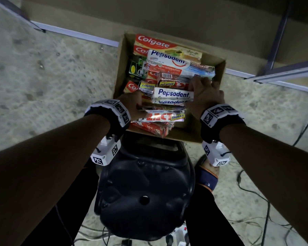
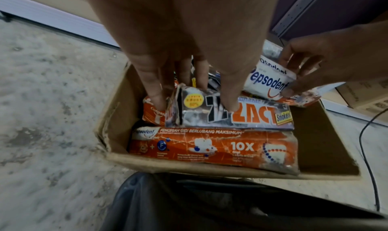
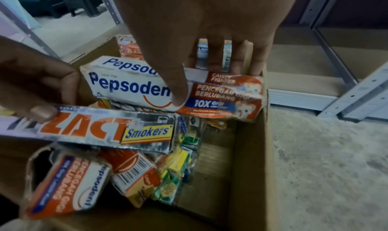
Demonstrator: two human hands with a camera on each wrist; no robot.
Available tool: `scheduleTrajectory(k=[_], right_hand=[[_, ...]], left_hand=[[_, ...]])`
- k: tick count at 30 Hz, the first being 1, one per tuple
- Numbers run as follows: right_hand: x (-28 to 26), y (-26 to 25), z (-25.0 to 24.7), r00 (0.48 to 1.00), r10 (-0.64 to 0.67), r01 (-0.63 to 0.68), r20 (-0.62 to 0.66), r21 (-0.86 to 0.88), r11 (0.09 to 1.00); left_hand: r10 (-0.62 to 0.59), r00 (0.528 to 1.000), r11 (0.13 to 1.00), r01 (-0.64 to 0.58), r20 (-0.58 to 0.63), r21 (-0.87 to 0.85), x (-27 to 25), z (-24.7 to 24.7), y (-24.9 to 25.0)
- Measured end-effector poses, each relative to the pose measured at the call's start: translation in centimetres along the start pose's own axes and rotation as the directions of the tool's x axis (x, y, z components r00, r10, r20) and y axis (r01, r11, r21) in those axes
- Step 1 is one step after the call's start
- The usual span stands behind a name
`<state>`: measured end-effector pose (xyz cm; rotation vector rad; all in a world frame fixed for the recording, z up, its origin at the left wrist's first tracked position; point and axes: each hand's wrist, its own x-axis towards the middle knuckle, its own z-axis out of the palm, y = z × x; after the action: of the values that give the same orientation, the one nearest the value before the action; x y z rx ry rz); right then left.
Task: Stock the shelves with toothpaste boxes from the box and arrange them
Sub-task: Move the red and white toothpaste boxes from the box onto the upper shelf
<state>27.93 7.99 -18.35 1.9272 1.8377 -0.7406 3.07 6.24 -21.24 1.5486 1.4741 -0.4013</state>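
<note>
Left hand point(image 2: 189, 55) pinching silver toothpaste box point(image 2: 237, 113), right hand point(image 3: 201, 40) gripping white toothpaste box point(image 3: 130, 83), both inside cardboard box point(image 1: 219, 68) on speckled concrete floor point(image 1: 52, 71), beside metal shelves point(image 1: 281, 73).

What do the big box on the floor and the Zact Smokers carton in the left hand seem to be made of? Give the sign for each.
Big box: plain brown corrugated cardboard, matte; its rim looks frayed and dented.

Zact Smokers carton: thin printed card with a silvery, foil-like gloss that catches glare; its end flap is creased. Whether real foil or metallic ink, I cannot tell. The left hand grips it.
</note>
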Motion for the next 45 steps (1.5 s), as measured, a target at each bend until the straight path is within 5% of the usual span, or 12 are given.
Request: scheduleTrajectory(k=[13,17,21,27,35,38,45], right_hand=[[-2.1,1.3,-1.2,0.983,-0.076,0.044,0.167,0.191,0.981],[-5.2,1.8,-2.0,0.976,0.006,-0.07,0.216,0.29,0.954],[-8.3,2.2,-2.4,0.946,0.16,-0.254,0.282,0.336,0.907],[-10.6,1.9,-2.8,0.912,0.255,-0.384,0.322,0.444,0.81],[-9.0,-0.3,-1.3,0.908,0.266,-0.405,0.323,0.519,0.753],[-8.0,-1.1,-0.2,0.919,0.251,-0.385,0.304,0.555,0.737],[-6.5,-1.5,1.8,0.912,0.277,-0.404,0.303,0.543,0.736]], left_hand=[[0.066,0.996,0.996,-0.069,0.064,0.055,-1.3,-1.5,-0.7],[0.044,0.999,0.995,-0.044,0.006,0.089,-4.6,-1.7,-1.4],[-0.05,0.996,0.996,0.043,0.079,0.081,-8.4,-1.4,-1.9],[-0.13,0.988,0.984,0.139,0.08,-0.114,-11.8,-1.4,-1.2],[-0.27,0.955,0.826,0.294,0.12,-0.481,-9.4,-0.3,-0.9],[-0.309,0.937,0.671,0.335,0.161,-0.661,-7.7,0.6,-0.9],[-0.321,0.926,0.58,0.357,0.196,-0.732,-4.2,2.3,-1.8]])
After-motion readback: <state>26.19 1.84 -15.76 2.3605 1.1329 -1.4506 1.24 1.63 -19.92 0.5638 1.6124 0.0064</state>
